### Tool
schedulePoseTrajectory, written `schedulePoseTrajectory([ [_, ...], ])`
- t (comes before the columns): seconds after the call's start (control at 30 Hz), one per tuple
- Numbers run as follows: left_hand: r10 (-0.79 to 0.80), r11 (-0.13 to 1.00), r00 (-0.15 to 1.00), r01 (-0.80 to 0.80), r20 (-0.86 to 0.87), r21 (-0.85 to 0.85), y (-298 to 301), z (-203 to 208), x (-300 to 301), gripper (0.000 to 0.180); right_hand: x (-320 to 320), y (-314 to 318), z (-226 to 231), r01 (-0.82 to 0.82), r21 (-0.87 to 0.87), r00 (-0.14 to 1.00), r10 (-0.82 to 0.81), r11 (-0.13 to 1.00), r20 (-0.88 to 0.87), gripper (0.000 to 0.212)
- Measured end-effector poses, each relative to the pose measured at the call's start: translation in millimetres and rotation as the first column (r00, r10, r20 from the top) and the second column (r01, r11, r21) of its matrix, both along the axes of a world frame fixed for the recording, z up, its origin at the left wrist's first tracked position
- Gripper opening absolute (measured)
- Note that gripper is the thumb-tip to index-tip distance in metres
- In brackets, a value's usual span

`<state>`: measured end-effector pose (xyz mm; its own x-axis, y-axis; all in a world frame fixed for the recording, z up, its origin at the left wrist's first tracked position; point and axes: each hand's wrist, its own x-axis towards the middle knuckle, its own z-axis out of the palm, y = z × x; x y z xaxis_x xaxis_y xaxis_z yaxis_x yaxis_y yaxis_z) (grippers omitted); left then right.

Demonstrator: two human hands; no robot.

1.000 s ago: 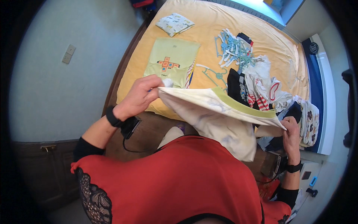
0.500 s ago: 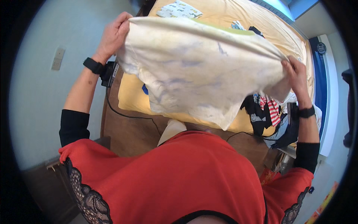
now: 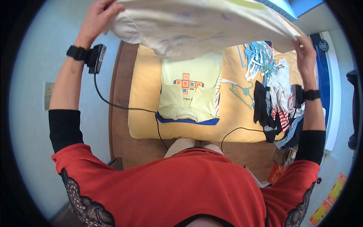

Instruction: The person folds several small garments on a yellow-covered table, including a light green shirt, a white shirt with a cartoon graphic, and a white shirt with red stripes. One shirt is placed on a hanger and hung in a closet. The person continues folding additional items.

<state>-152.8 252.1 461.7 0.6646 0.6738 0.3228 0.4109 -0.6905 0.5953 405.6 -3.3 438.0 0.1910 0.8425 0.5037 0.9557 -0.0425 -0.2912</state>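
A white shirt with faint purple-grey streaks (image 3: 196,28) is stretched out in the air between my hands. My left hand (image 3: 100,17) is closed on its upper left corner. At its right end, my right hand (image 3: 305,53) pinches the fabric beside the mattress's far right side. Below the raised cloth lies a pale yellow shirt (image 3: 179,98) with orange printed squares, its sleeves folded inward. It rests on other garments, and a blue edge (image 3: 202,122) shows under it. The top of the white shirt runs out of view.
The bed has a yellow-orange sheet (image 3: 147,83). Blue and white hangers (image 3: 259,60) are heaped at its right, with a green hanger (image 3: 244,92) nearer. Black, white and striped clothes (image 3: 278,98) hang over the right edge. Black cables (image 3: 128,108) run from boxes at my wrists.
Both my arms have lifted and spread, carrying the white shirt up and away from me. The yellow shirt, hangers and more of the bed now show beneath it.
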Motion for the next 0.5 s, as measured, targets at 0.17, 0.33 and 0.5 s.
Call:
schedulePoseTrajectory([
  [0.17, -0.027, 0.981, 0.982, 0.062, -0.188, 0.183, -25, -48, -20, 0.014, -39, -24, -59, -0.125, -0.086, 0.992, 0.124, 0.988, -0.009, 0.016],
  [0.33, -0.035, 0.98, 0.945, 0.096, -0.324, 0.176, -79, -141, -37, 0.01, -72, -58, -157, -0.175, -0.212, 0.984, 0.177, 0.961, -0.009, 0.019],
  [0.5, -0.107, 0.986, 0.89, 0.152, -0.444, 0.066, -118, -245, -50, 0.006, -90, -71, -262, -0.231, -0.33, 0.971, 0.237, 0.915, -0.022, 0.015],
])
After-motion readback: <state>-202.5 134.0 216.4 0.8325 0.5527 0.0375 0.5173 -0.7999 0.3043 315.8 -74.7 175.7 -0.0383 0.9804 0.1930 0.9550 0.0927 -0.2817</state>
